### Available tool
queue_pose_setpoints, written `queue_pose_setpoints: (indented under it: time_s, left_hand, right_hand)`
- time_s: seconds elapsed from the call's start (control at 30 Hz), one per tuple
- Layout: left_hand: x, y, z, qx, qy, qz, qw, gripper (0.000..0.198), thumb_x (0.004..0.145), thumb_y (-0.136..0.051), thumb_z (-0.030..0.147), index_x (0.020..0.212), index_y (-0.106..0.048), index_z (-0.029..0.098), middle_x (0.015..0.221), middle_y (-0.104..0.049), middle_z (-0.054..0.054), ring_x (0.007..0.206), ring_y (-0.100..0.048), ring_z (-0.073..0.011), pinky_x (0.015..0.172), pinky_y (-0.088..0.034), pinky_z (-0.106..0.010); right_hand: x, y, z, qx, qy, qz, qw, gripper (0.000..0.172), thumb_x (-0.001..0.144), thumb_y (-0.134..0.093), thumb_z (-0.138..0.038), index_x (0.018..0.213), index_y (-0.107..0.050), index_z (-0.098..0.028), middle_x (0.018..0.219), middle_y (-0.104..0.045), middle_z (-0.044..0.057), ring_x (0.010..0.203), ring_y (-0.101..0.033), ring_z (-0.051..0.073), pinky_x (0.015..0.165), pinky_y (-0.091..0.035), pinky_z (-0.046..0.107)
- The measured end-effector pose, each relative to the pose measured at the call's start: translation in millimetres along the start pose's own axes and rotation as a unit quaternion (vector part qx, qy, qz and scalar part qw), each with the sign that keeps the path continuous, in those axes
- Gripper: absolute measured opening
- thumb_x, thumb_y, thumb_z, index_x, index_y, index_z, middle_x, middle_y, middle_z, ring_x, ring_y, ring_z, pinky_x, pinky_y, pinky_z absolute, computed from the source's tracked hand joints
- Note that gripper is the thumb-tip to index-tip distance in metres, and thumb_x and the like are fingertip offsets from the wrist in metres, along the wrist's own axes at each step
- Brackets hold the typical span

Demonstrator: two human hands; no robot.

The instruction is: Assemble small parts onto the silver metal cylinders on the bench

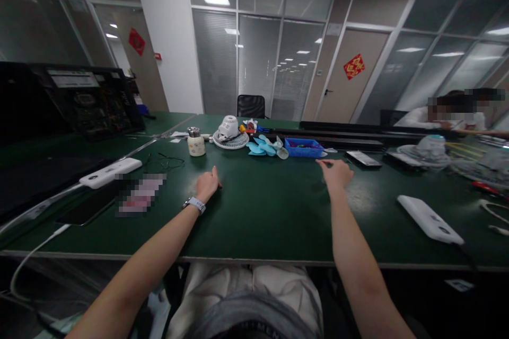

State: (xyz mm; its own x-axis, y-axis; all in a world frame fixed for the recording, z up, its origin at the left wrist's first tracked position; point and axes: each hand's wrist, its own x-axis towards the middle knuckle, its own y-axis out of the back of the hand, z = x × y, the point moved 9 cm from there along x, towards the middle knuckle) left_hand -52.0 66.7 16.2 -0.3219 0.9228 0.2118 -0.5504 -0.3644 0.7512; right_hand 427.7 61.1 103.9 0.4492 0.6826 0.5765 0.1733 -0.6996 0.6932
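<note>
My left hand (208,185) is over the green table, a wristwatch (194,204) on its wrist. Its fingers curl inward, the thumb points forward, and nothing shows in it. Pinched together, the thumb and forefinger of my right hand (338,174) are just in front of a blue tray (304,148) holding small parts; anything between the fingertips is too small to make out. Light-blue fan blades (265,146) lie left of the tray. Beyond my left hand are a white fan body with a round grille (230,139) and a cream-coloured jar (196,145) with a metallic top.
White power banks lie at the left (111,172) and right (430,220), both with cables. A dark phone (93,204) is at left, another phone-like device (363,159) beyond my right hand. An opened computer case (95,98) stands far left. Another person (421,116) sits far right.
</note>
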Motion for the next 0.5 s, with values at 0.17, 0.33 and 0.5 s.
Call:
queue_pose_setpoints:
  time_s: [0.17,0.33,0.5]
  left_hand:
    - [2.3,-2.2,-2.3,0.039,-0.003,0.003,0.999,0.067,0.092,-0.016,0.044,0.055,-0.065,0.017,0.071,-0.069,-0.019,0.074,-0.065,-0.0292,0.069,-0.044,-0.036]
    - [4.2,-2.1,-1.5,0.058,-0.014,0.015,0.998,0.068,0.093,-0.014,0.044,0.067,-0.068,0.014,0.081,-0.07,-0.021,0.081,-0.066,-0.031,0.07,-0.044,-0.035]
    - [5.4,-2.7,0.5,0.08,-0.03,0.018,0.996,0.065,0.094,-0.014,0.043,0.072,-0.069,0.014,0.082,-0.07,-0.021,0.081,-0.066,-0.0305,0.069,-0.044,-0.035]
  right_hand:
    - [10.6,-6.3,51.7,-0.008,-0.081,0.005,0.997,0.036,0.08,-0.058,-0.053,0.092,-0.076,-0.024,0.089,-0.069,0.014,0.085,-0.059,0.028,0.077,-0.04,0.041]
    - [11.5,-23.9,64.2,-0.006,-0.108,-0.018,0.994,0.031,0.076,-0.063,-0.05,0.089,-0.077,-0.026,0.09,-0.07,0.013,0.083,-0.061,0.027,0.074,-0.042,0.039]
    - [9.7,-35.5,70.9,0.012,-0.127,-0.047,0.991,0.029,0.077,-0.063,-0.047,0.093,-0.076,-0.027,0.092,-0.071,0.012,0.082,-0.062,0.027,0.071,-0.043,0.038]
